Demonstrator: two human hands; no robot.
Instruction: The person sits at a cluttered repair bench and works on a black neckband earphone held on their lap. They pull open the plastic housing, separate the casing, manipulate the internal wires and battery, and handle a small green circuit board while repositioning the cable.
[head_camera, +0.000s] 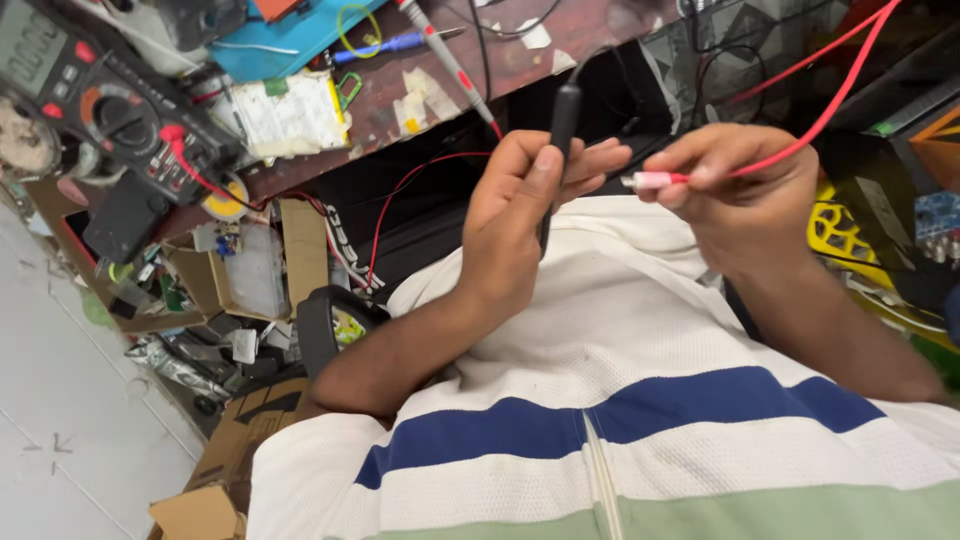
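My left hand (525, 215) is closed around a slim black test probe (563, 120), held upright in front of my chest. Just to its right, my right hand (745, 190) pinches the red-and-white plug end (650, 180) of a red lead (840, 90) that runs up and off to the upper right. The plug's tip points at the left hand's fingertips, a small gap apart. Below both hands is my white shirt with a blue and a green stripe (650, 420).
A brown workbench (520, 70) at the top carries a black multimeter (95, 100) with a red lead plugged in, a white breadboard (290, 115), a red-tipped probe (445, 55) and a blue mat (290, 40). Cardboard boxes (250, 430) and clutter stand at lower left, a yellow part (835, 230) at right.
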